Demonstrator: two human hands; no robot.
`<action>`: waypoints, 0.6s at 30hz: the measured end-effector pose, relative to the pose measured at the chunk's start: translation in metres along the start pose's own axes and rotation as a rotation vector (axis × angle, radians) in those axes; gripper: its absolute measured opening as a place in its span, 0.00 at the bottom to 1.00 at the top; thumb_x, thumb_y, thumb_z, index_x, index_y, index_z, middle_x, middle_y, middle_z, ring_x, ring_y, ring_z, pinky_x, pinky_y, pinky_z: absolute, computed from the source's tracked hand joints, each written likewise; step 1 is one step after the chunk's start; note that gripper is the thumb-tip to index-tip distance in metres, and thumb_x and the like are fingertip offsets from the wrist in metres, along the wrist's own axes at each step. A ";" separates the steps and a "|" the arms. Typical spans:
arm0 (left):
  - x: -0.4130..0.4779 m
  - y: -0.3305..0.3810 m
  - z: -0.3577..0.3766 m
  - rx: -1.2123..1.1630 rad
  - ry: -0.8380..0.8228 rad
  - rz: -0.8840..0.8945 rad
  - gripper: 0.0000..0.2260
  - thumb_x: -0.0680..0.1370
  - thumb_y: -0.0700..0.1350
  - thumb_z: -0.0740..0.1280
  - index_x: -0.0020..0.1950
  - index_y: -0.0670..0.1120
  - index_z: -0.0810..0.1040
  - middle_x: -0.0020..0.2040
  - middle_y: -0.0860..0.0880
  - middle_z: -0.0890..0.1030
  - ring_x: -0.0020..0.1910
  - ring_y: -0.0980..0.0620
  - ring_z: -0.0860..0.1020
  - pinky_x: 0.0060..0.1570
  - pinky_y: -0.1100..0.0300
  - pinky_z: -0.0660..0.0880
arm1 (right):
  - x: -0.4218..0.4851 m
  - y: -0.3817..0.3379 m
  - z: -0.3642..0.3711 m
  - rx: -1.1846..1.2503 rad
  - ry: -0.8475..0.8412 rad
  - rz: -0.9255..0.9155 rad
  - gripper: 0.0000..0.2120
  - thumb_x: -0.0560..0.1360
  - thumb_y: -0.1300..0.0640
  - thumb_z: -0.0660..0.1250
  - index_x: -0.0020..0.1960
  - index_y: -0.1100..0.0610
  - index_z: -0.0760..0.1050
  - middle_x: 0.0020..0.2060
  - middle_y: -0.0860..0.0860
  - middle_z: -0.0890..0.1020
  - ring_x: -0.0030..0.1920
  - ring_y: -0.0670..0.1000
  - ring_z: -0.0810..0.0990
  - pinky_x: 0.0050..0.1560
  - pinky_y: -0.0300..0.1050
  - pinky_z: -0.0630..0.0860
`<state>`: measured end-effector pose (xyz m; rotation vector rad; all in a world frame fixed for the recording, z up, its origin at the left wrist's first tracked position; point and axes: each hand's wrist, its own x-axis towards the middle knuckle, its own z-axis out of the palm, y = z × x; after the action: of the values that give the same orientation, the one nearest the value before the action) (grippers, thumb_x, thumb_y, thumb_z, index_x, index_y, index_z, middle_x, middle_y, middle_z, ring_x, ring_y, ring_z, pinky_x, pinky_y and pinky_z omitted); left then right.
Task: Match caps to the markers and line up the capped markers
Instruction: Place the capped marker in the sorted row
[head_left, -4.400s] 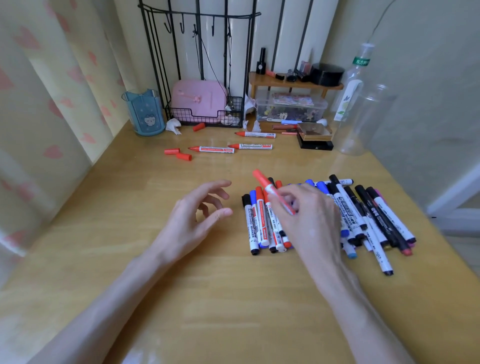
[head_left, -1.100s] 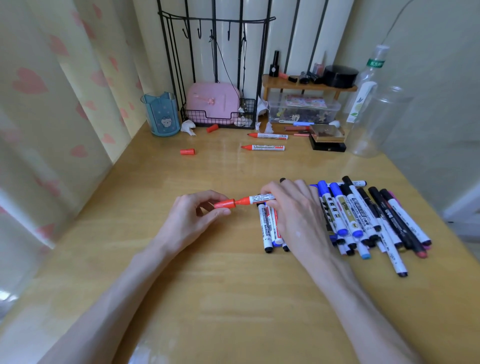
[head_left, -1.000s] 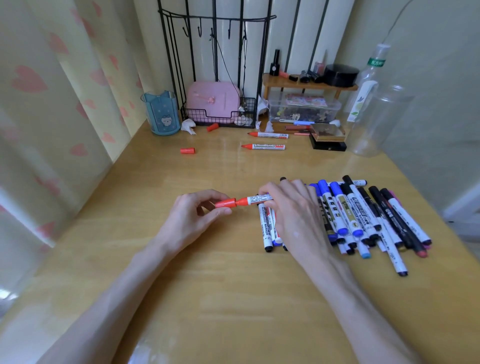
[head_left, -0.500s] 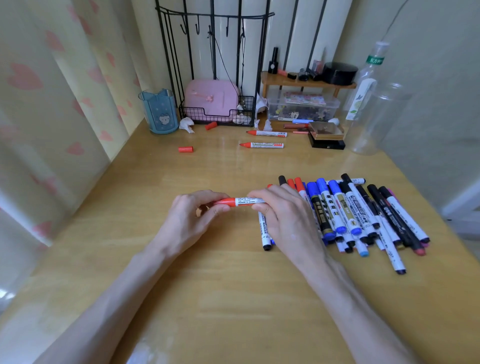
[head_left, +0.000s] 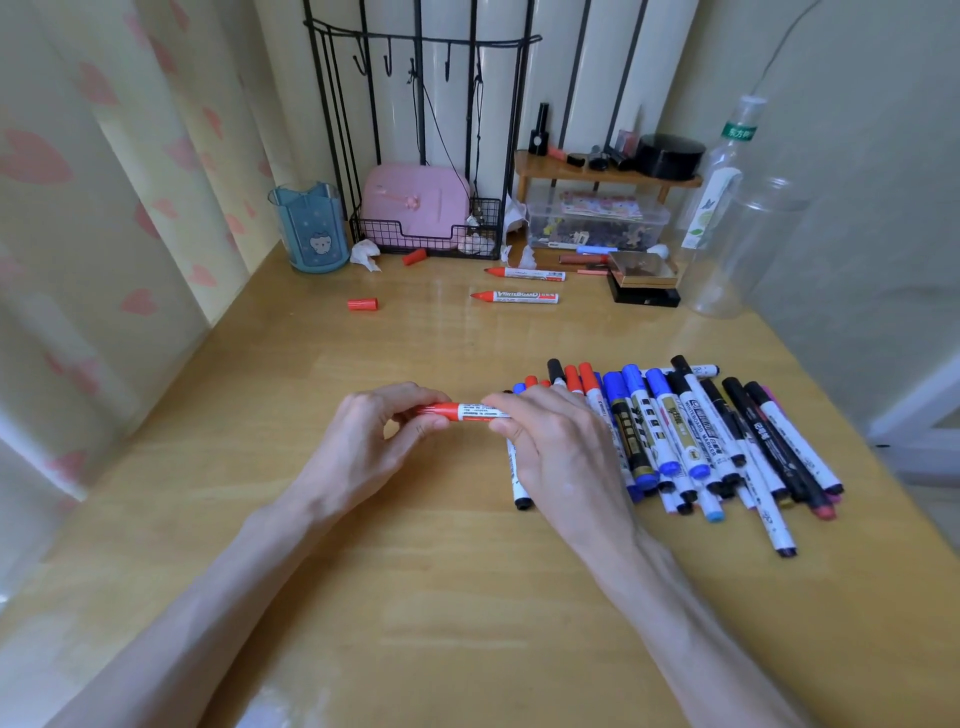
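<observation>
Head view, single frame. Both hands meet on one red marker (head_left: 483, 413), held level just above the surface (head_left: 415, 597). The left hand (head_left: 374, 441) pinches the red cap (head_left: 441, 410) at the marker's end; the right hand (head_left: 550, 447) curls its fingers over the white barrel. Each grip is narrow and loaded, neither free. I read this as the cap being pressed home, since opposed holds let the two parts be pushed together along the barrel. Seated or not, I cannot tell; fingers hide the joint.

Right of the grip, partly under the right palm, lies the row of capped markers (head_left: 675, 431): black, red and blue, side by side, looser and overlapping at its outer end. Its open slot looks to be just below the grip, so I judge the set-down a short drop.

Beyond the grip, well apart, lie two uncapped red markers (head_left: 519, 296), tips pointing left. Further left is a loose cap (head_left: 362, 303), with a second cap (head_left: 414, 256) by the wire rack (head_left: 426, 234). These are likely the remaining pairs.

Bare wood shows left of the grip and nearer me. The row's outer end sits near the surface edge, and a nudge could roll markers off.
</observation>
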<state>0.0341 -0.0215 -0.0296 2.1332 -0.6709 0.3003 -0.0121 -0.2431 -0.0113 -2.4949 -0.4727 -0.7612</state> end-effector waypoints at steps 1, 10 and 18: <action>0.003 0.000 -0.001 -0.021 -0.012 -0.018 0.09 0.81 0.52 0.70 0.56 0.50 0.85 0.45 0.59 0.84 0.43 0.52 0.81 0.48 0.57 0.77 | 0.002 -0.001 -0.004 -0.001 -0.018 -0.001 0.06 0.78 0.58 0.73 0.55 0.54 0.83 0.41 0.48 0.81 0.42 0.54 0.76 0.46 0.53 0.75; 0.039 0.030 0.021 -0.276 0.029 -0.034 0.21 0.80 0.47 0.72 0.72 0.49 0.74 0.55 0.51 0.82 0.46 0.48 0.85 0.47 0.51 0.82 | 0.018 0.019 -0.057 -0.068 0.005 0.376 0.08 0.77 0.46 0.74 0.45 0.50 0.84 0.35 0.43 0.79 0.34 0.44 0.76 0.31 0.41 0.69; 0.048 0.047 0.048 -0.227 -0.034 -0.012 0.16 0.80 0.49 0.71 0.68 0.48 0.79 0.56 0.53 0.83 0.51 0.51 0.85 0.52 0.49 0.82 | 0.015 0.059 -0.079 -0.272 -0.070 0.805 0.12 0.76 0.47 0.72 0.42 0.54 0.80 0.36 0.52 0.83 0.40 0.60 0.78 0.38 0.47 0.70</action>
<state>0.0463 -0.0994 -0.0060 1.9287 -0.6788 0.1727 -0.0071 -0.3317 0.0338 -2.6233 0.6343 -0.4210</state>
